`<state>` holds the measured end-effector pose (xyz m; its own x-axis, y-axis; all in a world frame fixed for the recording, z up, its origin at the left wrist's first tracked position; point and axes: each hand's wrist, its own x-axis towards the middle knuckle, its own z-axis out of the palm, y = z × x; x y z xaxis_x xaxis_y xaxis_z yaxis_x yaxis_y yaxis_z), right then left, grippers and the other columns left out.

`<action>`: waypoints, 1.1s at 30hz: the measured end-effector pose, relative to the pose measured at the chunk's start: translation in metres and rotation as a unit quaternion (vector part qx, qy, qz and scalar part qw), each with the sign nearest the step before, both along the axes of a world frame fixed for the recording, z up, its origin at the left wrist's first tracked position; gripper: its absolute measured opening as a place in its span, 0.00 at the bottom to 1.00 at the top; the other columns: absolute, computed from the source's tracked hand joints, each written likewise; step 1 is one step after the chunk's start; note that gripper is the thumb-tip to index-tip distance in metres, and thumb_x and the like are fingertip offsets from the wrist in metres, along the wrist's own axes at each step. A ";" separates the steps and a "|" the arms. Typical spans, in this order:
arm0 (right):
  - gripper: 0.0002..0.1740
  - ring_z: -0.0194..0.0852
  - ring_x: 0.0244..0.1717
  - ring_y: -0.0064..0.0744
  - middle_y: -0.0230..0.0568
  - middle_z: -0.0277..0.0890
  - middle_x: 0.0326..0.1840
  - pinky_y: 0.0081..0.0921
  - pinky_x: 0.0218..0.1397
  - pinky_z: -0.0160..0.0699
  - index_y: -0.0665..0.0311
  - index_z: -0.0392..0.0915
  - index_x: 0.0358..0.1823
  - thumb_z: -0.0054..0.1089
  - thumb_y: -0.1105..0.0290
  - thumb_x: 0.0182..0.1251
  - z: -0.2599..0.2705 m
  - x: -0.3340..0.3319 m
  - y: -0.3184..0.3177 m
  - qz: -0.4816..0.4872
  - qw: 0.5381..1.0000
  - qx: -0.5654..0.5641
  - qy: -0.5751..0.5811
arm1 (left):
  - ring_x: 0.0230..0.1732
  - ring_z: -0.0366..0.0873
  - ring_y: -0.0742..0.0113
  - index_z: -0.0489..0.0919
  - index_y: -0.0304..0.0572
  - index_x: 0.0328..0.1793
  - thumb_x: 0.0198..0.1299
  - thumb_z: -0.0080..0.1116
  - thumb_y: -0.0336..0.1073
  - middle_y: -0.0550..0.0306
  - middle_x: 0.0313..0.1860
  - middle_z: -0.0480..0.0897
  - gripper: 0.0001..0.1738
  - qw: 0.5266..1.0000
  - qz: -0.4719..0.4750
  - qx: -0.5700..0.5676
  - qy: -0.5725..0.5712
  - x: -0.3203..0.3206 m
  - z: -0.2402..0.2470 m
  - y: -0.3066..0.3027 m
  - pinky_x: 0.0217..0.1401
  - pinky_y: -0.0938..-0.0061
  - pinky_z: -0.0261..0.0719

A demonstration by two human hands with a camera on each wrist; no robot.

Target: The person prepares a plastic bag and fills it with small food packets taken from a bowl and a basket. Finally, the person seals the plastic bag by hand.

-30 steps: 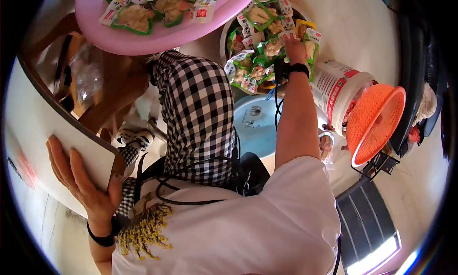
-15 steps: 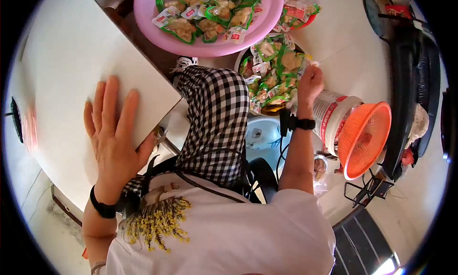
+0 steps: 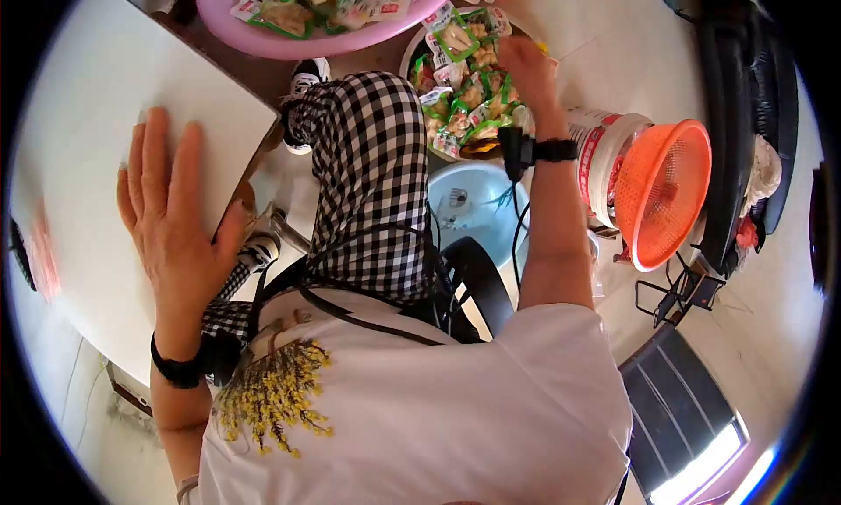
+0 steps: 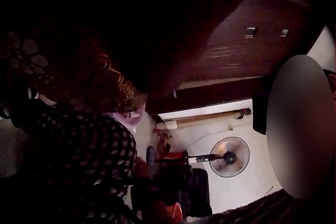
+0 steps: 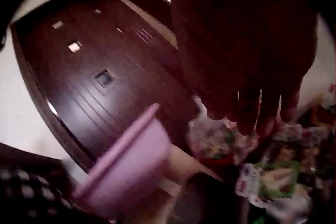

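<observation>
My left hand (image 3: 171, 225) lies flat on the white tabletop (image 3: 79, 146) with its fingers straight. My right hand (image 3: 526, 71) is over the right side of a round basin (image 3: 408, 67) full of sealed food packets (image 3: 469, 93). In the right wrist view its fingers (image 5: 268, 111) hang loosely downward above the packets, and no packet shows in them. A pink basin (image 3: 333, 48) at the top of the head view also contains food packets (image 3: 285, 17). One packet (image 3: 355, 6) there is blurred by motion.
Below the packet basin sits a light blue basin (image 3: 491, 194). To its right stand a big labelled plastic tub (image 3: 600, 150) and an orange strainer (image 3: 670, 194). A black couch (image 3: 740, 155) is along the right. Black cables (image 3: 521, 242) hang from the right wrist.
My right hand reached into the packets, pulled back to the basin's right side with something pale at its fingertips, then swung left. A blurred packet now shows over the pink basin. My left hand stays on the table.
</observation>
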<state>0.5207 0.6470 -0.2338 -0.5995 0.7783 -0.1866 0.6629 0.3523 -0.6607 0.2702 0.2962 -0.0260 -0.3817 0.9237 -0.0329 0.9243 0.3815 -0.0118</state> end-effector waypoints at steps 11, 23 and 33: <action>0.38 0.54 0.72 0.50 0.40 0.62 0.66 0.54 0.65 0.63 0.52 0.66 0.60 0.73 0.70 0.44 -0.160 0.057 -0.096 0.116 0.942 0.177 -0.260 | 0.75 0.55 0.38 0.65 0.39 0.70 0.52 0.61 0.43 0.37 0.75 0.58 0.38 1.000 -0.010 0.023 -0.003 -0.003 -0.006 -0.002 0.74 0.50 0.49; 0.15 0.67 0.57 0.44 0.35 0.72 0.50 0.47 0.63 0.63 0.52 0.84 0.38 0.69 0.63 0.44 -0.159 0.045 -0.032 0.312 0.895 0.190 -0.256 | 0.74 0.54 0.34 0.61 0.39 0.72 0.56 0.57 0.43 0.33 0.75 0.56 0.38 1.000 -0.016 0.018 -0.016 -0.004 -0.004 -0.006 0.73 0.48 0.51; 0.08 0.72 0.55 0.50 0.46 0.78 0.47 0.52 0.51 0.73 0.59 0.81 0.29 0.65 0.65 0.49 -0.175 0.030 -0.020 0.295 0.893 0.108 -0.322 | 0.74 0.55 0.34 0.63 0.37 0.71 0.54 0.62 0.44 0.33 0.74 0.57 0.39 1.000 -0.019 0.015 -0.018 -0.005 -0.004 -0.005 0.73 0.49 0.51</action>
